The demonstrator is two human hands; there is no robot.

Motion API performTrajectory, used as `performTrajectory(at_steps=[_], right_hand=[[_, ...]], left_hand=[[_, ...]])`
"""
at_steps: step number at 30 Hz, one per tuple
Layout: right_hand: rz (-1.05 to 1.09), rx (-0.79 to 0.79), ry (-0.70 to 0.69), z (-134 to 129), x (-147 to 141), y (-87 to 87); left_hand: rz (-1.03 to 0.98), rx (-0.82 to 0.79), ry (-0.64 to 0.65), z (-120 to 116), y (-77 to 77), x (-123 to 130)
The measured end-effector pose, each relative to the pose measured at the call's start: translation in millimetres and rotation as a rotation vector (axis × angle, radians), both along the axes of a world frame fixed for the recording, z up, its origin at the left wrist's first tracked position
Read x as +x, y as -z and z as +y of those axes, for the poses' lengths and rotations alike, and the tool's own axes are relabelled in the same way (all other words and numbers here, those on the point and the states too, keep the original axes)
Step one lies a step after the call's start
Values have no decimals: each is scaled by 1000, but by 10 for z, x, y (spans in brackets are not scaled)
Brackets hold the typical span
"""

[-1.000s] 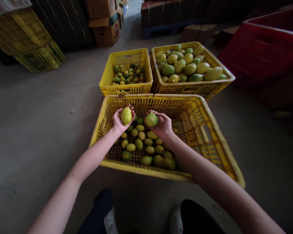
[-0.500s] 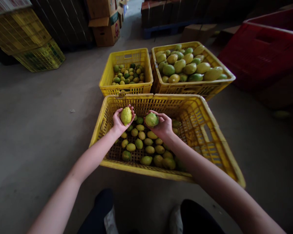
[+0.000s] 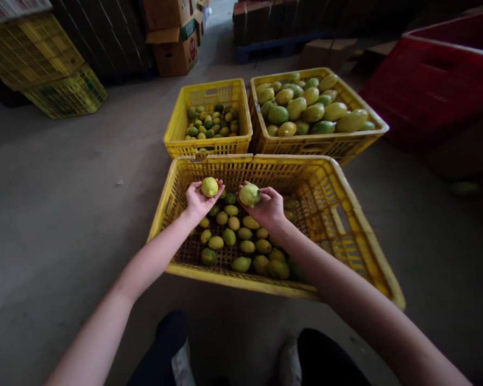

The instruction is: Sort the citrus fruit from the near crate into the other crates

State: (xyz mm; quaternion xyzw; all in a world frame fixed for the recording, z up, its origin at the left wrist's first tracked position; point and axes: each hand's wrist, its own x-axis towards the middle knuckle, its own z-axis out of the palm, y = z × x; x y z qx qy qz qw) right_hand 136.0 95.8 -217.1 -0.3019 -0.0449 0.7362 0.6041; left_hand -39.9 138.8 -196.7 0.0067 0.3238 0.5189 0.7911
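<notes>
Your left hand (image 3: 197, 199) is palm up, its grip loosely cupped around a yellow lemon (image 3: 210, 187), rounded and bumpy-skinned. Your right hand (image 3: 270, 206) has its grip curled about a paler green lemon (image 3: 249, 195), knobbly, with a darker green patch at its edge. Both fruits are held above the near crate (image 3: 245, 283), a yellow plastic basket with slotted walls and a chipped far rim. Oval lemons (image 3: 247, 247) in green and yellow lie loose on its perforated floor. Beyond it, a smaller yellow crate (image 3: 209, 144) holds small rounded fruit, and a wider crate (image 3: 320, 139) holds larger, smooth, elongated fruit.
</notes>
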Motion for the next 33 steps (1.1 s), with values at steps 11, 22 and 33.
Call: performTrajectory(at_steps=[11,22,33], right_hand=[[-18,-19,-6,30,-8,63],[63,-86,72,-14,-26,-104],[70,-95,50,-10,-11,-67]], left_hand=[[-27,47,61,-27,-42,0],[19,67,124,-5,-48,-13],[-10,46,137,-16,-58,-11]])
